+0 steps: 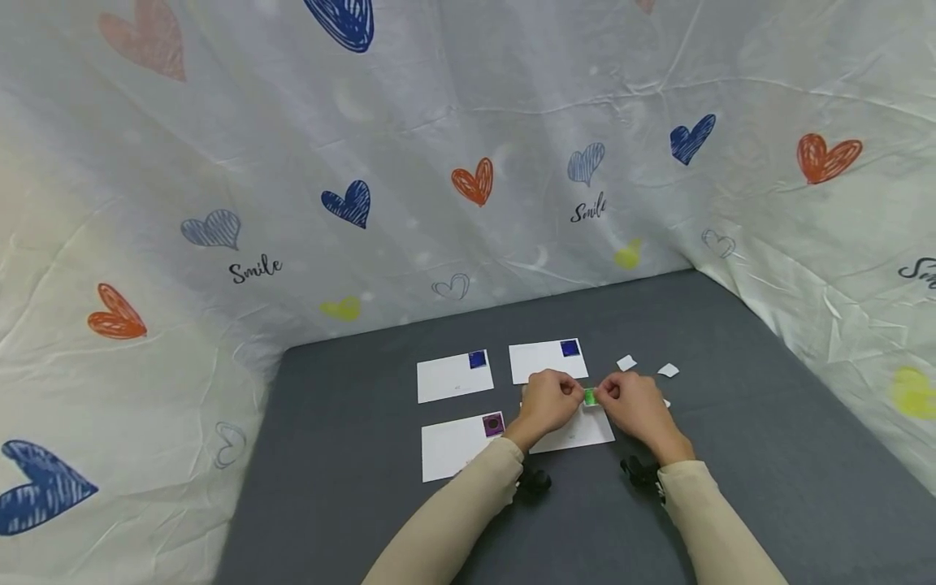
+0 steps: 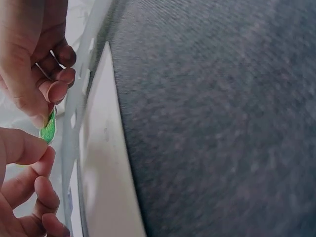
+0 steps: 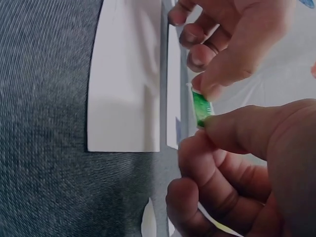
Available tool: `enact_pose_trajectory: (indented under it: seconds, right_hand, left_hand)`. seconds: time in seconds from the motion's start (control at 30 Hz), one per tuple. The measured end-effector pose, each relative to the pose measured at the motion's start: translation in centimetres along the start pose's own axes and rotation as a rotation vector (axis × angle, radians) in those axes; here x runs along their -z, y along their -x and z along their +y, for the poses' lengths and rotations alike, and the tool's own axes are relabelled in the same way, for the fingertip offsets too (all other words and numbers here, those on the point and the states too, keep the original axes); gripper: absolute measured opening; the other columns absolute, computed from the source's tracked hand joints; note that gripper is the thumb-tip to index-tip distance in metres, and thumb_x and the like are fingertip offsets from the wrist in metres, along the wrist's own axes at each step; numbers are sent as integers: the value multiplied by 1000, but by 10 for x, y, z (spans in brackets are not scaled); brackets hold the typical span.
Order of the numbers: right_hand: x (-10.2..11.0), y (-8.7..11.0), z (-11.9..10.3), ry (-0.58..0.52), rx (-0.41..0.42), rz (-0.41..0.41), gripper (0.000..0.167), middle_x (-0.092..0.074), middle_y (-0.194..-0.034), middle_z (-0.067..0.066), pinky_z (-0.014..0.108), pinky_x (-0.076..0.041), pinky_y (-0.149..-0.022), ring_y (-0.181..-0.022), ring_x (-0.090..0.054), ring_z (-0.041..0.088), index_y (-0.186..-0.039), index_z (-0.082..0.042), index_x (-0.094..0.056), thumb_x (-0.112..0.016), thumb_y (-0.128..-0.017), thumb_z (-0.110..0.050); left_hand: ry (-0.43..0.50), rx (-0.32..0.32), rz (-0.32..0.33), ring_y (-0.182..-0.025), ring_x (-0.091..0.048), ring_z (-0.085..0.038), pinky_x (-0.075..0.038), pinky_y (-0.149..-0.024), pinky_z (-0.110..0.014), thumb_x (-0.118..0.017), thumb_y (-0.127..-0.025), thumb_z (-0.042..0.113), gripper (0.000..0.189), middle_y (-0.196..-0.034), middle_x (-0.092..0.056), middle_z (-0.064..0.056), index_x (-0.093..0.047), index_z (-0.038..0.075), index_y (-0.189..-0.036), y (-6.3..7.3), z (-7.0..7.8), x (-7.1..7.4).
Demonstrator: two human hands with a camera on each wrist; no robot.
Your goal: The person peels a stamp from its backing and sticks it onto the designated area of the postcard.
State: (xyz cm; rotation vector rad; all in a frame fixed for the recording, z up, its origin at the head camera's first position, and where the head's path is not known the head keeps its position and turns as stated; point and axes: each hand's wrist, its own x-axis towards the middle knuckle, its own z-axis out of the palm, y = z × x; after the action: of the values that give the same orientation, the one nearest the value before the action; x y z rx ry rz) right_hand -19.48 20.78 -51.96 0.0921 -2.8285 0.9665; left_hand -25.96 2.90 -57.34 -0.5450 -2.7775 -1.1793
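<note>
A small green stamp (image 1: pixel 591 397) with a pale edge is held up between both hands. My left hand (image 1: pixel 548 402) pinches one side of it with thumb and index finger, and my right hand (image 1: pixel 638 406) pinches the other side the same way. In the right wrist view the green stamp (image 3: pixel 201 107) stands tilted, its ends hidden by the fingertips. Beneath the hands lies a white envelope (image 1: pixel 574 436), its upper part covered by them. The stamp appears apart from this envelope in both wrist views.
Three other white envelopes lie around: one back left (image 1: pixel 446 382) and one back right (image 1: pixel 537 362) with blue stamps, one front left (image 1: pixel 449 451) with a purple stamp (image 1: pixel 493 424). Small white paper pieces (image 1: pixel 669 370) lie right on the grey tabletop (image 1: pixel 351 455).
</note>
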Motion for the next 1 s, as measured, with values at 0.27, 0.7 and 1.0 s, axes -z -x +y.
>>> enact_pose_trajectory:
  seconds: [0.27,0.7,1.0]
  right_hand:
    - [-3,-5,3,42,-55,-63,15,-74,-76,1,38,-49,-63,-67,-63,19,-86,-9,-80,-70,-95,-17]
    - [-7,-9,8,71,-12,-53,17,-67,-70,3,40,-48,-61,-64,-61,21,-76,-11,-73,-68,-92,-14]
    - [-5,-9,3,122,-66,-101,18,-68,-71,1,38,-49,-63,-65,-61,20,-77,-13,-73,-69,-94,-14]
  left_hand:
    - [-163,28,-16,-84,-69,-21,-43,-77,-41,-75,-90,18,17,-72,-74,10,-84,21,-76,14,42,24]
    - [-253,55,-29,-83,-71,-17,-41,-77,-39,-77,-91,20,17,-74,-76,10,-84,22,-76,15,50,24]
    - [-239,69,-50,-79,-68,-14,-44,-80,-39,-77,-92,19,18,-71,-74,11,-82,22,-75,13,46,21]
